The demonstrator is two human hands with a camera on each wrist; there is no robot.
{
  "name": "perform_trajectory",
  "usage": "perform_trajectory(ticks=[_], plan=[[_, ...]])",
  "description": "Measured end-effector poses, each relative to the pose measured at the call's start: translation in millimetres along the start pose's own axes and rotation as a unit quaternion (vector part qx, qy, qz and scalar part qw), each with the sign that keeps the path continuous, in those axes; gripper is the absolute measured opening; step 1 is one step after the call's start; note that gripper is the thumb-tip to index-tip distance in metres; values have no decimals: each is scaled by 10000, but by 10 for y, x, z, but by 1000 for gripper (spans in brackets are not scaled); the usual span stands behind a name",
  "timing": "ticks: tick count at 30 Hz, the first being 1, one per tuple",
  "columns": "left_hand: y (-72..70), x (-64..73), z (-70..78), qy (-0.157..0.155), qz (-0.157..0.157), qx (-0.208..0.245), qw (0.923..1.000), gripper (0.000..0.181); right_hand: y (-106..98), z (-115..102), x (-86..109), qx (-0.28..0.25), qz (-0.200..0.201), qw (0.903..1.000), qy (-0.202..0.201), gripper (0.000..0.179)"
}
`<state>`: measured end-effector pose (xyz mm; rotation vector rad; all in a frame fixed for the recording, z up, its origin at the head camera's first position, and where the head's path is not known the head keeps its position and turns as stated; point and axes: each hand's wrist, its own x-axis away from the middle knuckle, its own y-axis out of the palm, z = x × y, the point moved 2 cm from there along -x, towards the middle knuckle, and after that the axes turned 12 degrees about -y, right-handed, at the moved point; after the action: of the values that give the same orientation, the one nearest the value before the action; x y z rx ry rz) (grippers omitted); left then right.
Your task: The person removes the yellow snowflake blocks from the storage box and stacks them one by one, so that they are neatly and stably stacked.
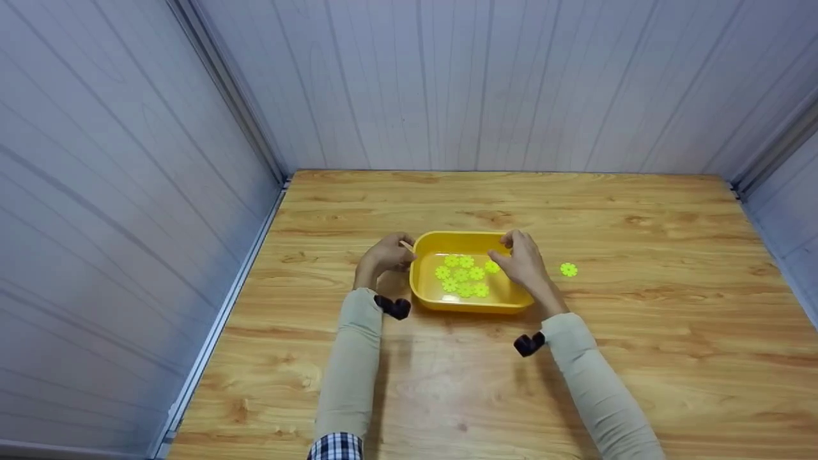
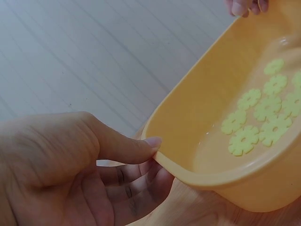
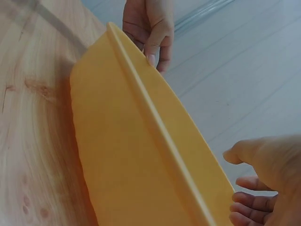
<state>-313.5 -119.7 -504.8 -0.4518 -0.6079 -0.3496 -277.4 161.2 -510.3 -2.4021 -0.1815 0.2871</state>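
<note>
A yellow plastic basin [image 1: 473, 306] rests on the wooden table, with several flat yellow-green flower-shaped pieces [image 1: 461, 275] lying on its floor. My left hand [image 1: 388, 254] pinches the basin's left rim; in the left wrist view the thumb [image 2: 141, 149] lies on top of the rim and the fingers curl underneath. Over the basin's right end is my right hand [image 1: 524, 259], its thumb spread away from the loosely bent fingers. In the right wrist view, the right fingertips [image 3: 242, 202] are close to the rim, and nothing shows between thumb and fingers. Whether they touch the rim, I cannot tell.
One more flower-shaped piece [image 1: 569, 269] lies on the table to the right of the basin. Pale panel walls [image 1: 447, 83] stand behind the wooden table [image 1: 639, 358] and at both sides. A small black device [image 1: 529, 345] sits at each wrist.
</note>
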Motion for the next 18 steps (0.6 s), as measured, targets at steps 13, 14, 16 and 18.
perform_trajectory(ticks=[13, 14, 16, 18], plan=[[4, -17, 6, -31, -7, 17, 10000, 36, 155, 91, -34, 529, -746, 9953, 330, 43], [5, -19, 7, -42, -12, 22, 10000, 37, 168, 102, -34, 575, -802, 9944, 381, 44], [6, -19, 9, -58, -19, 24, 10000, 38, 193, 123, -34, 682, -896, 9927, 425, 43], [8, -22, 10, -64, -25, 36, 10000, 38, 215, 144, -36, 767, -952, 9916, 423, 42]])
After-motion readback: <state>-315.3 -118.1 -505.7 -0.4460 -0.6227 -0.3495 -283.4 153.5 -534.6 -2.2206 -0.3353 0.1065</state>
